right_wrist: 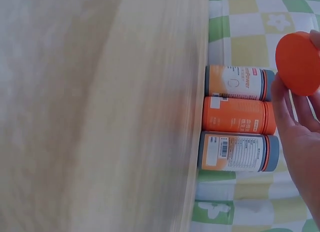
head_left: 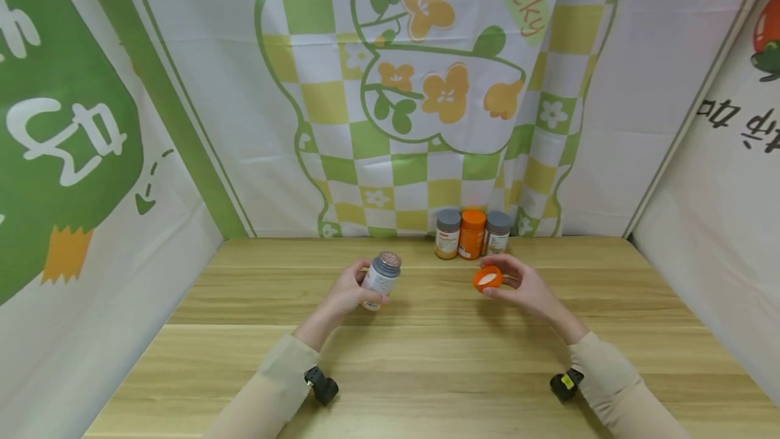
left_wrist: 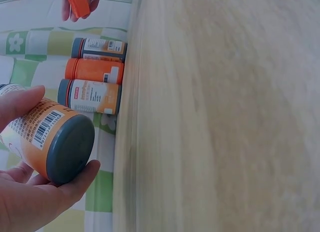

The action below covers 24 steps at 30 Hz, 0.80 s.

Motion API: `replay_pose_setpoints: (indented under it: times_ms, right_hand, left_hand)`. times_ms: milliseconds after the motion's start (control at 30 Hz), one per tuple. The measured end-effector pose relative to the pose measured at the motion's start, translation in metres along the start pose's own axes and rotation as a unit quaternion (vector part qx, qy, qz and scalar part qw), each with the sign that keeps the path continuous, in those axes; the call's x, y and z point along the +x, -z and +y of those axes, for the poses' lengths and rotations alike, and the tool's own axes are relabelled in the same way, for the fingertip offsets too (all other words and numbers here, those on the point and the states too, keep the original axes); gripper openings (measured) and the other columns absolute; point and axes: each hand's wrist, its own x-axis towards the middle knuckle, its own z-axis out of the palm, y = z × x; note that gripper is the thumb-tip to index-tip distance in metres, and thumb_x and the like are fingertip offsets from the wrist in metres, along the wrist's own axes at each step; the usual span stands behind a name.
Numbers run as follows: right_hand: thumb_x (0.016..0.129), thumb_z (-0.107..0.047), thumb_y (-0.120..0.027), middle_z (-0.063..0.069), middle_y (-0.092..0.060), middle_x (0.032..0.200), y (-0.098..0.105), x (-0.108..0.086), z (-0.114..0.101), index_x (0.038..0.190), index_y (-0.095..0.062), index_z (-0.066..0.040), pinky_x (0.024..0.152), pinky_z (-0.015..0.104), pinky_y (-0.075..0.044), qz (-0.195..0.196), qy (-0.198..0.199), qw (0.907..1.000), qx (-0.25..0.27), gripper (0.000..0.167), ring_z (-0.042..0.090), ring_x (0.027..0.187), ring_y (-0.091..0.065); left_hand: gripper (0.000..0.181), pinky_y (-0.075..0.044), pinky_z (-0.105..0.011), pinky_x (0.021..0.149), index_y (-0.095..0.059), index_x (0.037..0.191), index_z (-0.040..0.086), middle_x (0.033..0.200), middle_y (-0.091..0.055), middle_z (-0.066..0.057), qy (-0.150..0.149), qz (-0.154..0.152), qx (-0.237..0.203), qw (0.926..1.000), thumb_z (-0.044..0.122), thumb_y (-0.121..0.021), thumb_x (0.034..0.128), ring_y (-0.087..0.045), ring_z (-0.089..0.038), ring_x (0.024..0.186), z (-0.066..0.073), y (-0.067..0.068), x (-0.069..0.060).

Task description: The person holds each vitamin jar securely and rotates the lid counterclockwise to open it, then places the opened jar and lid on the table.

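My left hand (head_left: 353, 290) grips an uncapped bottle (head_left: 380, 280) with a grey neck, tilted slightly right, its mouth showing pinkish contents. In the left wrist view the bottle's dark base (left_wrist: 71, 149) faces the camera, with fingers and thumb around its side. An orange lid (head_left: 487, 278) is pinched in my right hand (head_left: 521, 284), its pale inside turned up toward the head camera. The right wrist view shows the flat orange top of the lid (right_wrist: 299, 63) between thumb and fingers. Both hands are above the table, apart from each other.
Three closed bottles stand side by side at the table's back edge: one grey-lidded (head_left: 447, 234), one all orange (head_left: 472, 234), one grey-lidded (head_left: 497, 234). Behind them hangs a printed curtain (head_left: 408, 175). The wooden table (head_left: 414, 385) extends around both forearms.
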Motion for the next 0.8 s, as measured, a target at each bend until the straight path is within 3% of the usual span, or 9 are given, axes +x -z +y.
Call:
replay_pose_setpoints:
  times_ms: [133, 233, 467, 800]
  right_hand:
    - [0.079, -0.009, -0.075, 0.015, -0.054, 0.13, 0.003, 0.0, 0.003, 0.129, -0.051, -0.001, 0.093, 0.014, -0.044, 0.001, -0.009, 0.9998, -0.018, 0.056, 0.004, 0.112, -0.057]
    - [0.078, -0.01, -0.076, 0.02, -0.052, 0.133, 0.005, 0.0, 0.004, 0.13, -0.049, 0.002, 0.093, 0.014, -0.043, -0.001, -0.018, 0.9994, -0.029, 0.06, 0.012, 0.116, -0.056]
    - [0.076, -0.015, -0.079, 0.019, -0.049, 0.138, 0.011, 0.001, 0.006, 0.132, -0.049, -0.001, 0.098, 0.03, -0.045, -0.009, -0.032, 0.998, -0.054, 0.065, 0.035, 0.123, -0.049]
    - [0.078, -0.019, -0.078, 0.017, -0.046, 0.136, 0.022, -0.001, 0.017, 0.133, -0.053, -0.017, 0.095, 0.025, -0.046, -0.01, -0.039, 0.9954, -0.087, 0.061, 0.03, 0.121, -0.05]
  left_hand:
    - [0.055, -0.049, -0.037, 0.082, -0.051, 0.113, 0.004, 0.107, -0.065, -0.016, 0.003, 0.008, 0.004, 1.0, -0.003, -0.077, 0.0646, -0.062, -0.02, 0.093, -0.002, 0.002, 0.002]
    - [0.056, -0.05, -0.037, 0.082, -0.052, 0.113, 0.003, 0.107, -0.065, -0.016, 0.005, 0.015, 0.002, 0.9999, -0.004, -0.077, 0.0643, -0.062, -0.021, 0.093, -0.003, 0.004, 0.003]
    - [0.055, -0.05, -0.037, 0.081, -0.054, 0.113, 0.003, 0.106, -0.065, -0.015, 0.004, 0.025, 0.008, 0.9997, -0.005, -0.076, 0.0637, -0.061, -0.02, 0.092, -0.001, 0.007, 0.001]
    - [0.058, -0.049, -0.038, 0.085, -0.052, 0.117, 0.005, 0.112, -0.063, -0.016, 0.015, 0.03, 0.015, 0.9993, -0.003, -0.078, 0.0653, -0.06, -0.023, 0.098, -0.006, 0.016, 0.003]
